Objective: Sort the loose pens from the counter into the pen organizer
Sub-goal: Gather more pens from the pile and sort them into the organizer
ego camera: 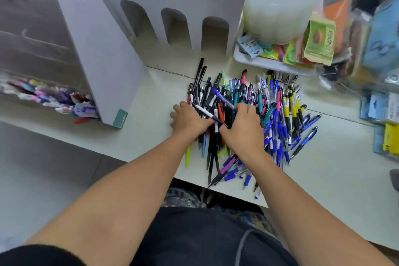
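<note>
— What is the person wearing?
— Both forearms are showing bare up to the left hand [190,120] and right hand [243,129], with no watch or ring showing. Dark fabric is covering the left shoulder.
— And below the arms?
— Black clothing is covering the lap, a thin grey seam curving across it, and patterned fabric is peeking out just above it.
</note>
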A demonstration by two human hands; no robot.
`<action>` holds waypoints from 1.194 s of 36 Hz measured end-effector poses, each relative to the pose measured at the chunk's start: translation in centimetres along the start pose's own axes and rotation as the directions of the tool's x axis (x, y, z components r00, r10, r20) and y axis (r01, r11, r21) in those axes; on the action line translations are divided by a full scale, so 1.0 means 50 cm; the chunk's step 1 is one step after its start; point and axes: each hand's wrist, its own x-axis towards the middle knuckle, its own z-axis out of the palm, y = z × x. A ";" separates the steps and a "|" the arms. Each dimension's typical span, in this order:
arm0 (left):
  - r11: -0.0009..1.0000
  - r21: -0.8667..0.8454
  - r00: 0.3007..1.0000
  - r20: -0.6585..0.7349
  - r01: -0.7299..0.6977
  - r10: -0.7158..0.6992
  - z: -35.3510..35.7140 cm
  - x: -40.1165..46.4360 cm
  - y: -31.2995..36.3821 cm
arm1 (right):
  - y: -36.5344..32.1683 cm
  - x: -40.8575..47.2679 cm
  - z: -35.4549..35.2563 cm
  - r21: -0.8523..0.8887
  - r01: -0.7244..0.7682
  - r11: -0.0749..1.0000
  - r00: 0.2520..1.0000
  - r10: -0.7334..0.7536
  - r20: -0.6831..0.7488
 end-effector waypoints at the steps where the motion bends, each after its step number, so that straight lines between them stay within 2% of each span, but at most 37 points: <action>1: 1.000 0.000 1.000 0.001 -0.011 0.011 0.000 0.003 0.000 | 0.000 0.002 0.001 0.000 0.008 1.000 1.000 -0.008 -0.003; 12: 0.993 -0.020 0.993 0.020 -0.118 0.118 -0.029 0.064 -0.016 | -0.018 0.019 0.008 0.028 -0.009 1.000 0.998 0.011 -0.059; 18: 0.989 -0.026 0.984 0.101 -0.145 0.147 -0.071 0.098 -0.023 | -0.060 0.038 0.006 0.054 -0.056 0.997 0.991 0.063 -0.122; 27: 0.962 -0.247 0.932 0.308 -0.114 0.189 -0.120 0.161 -0.064 | -0.113 0.052 0.016 0.098 -0.099 0.990 0.979 0.115 -0.167; 32: 0.909 -0.412 0.910 0.350 -0.064 0.223 -0.141 0.176 -0.084 | -0.141 0.056 0.030 0.131 -0.083 0.988 0.979 0.106 -0.176; 38: 0.873 -0.482 0.895 0.352 -0.075 0.272 -0.172 0.173 -0.090 | -0.175 0.067 0.038 0.335 -0.119 0.935 0.985 0.154 -0.079; 41: 0.871 -0.476 0.889 0.340 -0.121 0.309 -0.193 0.174 -0.093 | -0.185 0.077 0.039 0.366 -0.136 0.921 0.990 0.144 0.005; 43: 0.872 -0.461 0.878 0.334 -0.164 0.342 -0.213 0.176 -0.093 | -0.193 0.081 0.032 0.445 -0.184 0.876 0.983 0.176 0.060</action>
